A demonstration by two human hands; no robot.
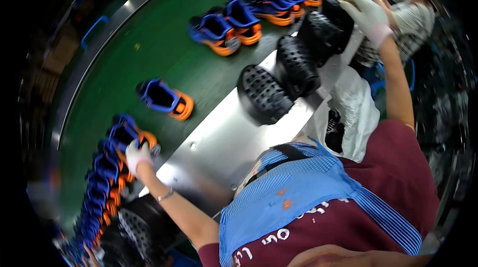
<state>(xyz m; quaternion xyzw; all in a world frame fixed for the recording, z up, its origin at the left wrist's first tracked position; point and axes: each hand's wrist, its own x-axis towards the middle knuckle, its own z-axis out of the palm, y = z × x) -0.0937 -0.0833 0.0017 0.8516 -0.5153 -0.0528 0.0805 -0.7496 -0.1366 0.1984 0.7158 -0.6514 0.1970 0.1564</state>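
My left hand (138,158), in a pale glove, has its fingers closed on the heel of a blue and orange shoe (122,135), the front one in a long row. My right hand (366,14), also gloved, reaches far to the right. Its fingers curl over the end of a stack of black, insole-like pieces (334,18); whether one piece is pinched is hard to see. Beside it lie more black stacks with a gridded underside (264,90), resting on a metal ledge (219,137). A single blue and orange shoe (164,98) stands alone on the green belt (104,87).
Another row of blue and orange shoes (239,18) runs along the far right of the belt. A white bag (353,102) with black pieces hangs by the ledge. More black stacks (134,232) lie at lower left. A co-worker (408,18) is at upper right.
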